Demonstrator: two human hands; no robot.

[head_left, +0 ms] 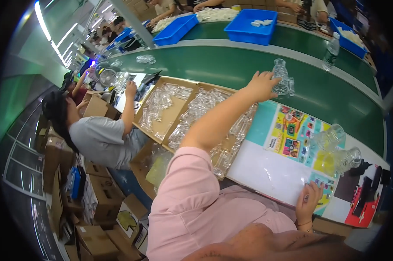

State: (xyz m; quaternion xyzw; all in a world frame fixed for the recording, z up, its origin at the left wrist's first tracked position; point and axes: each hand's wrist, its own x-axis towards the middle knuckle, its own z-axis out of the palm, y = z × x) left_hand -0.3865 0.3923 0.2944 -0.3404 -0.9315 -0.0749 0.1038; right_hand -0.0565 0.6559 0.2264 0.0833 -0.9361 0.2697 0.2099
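Observation:
My left hand [262, 87] reaches out over the green conveyor belt with its fingers at the left side of a clear glass vessel [282, 77], which stands upright and has a short side tube. The fingertips seem to grip its lower part. At the front edge of the work table, my right hand [309, 199] rests with loosely bent, parted fingers and nothing visible in it. Two more clear glass vessels, one [331, 137] behind the other [348, 160], are on the table beyond that hand. Under the vessels, a colourful printed sheet [288, 130] covers part of the white tabletop.
Left of the table, a divided cardboard box [192, 98] holds many small glass tubes. Black tools [365, 191] lie on a red sheet at the right. A water bottle [331, 53] and blue bins [251, 27] stand beyond. A co-worker [98, 135] sits at left, near stacked cartons [96, 241].

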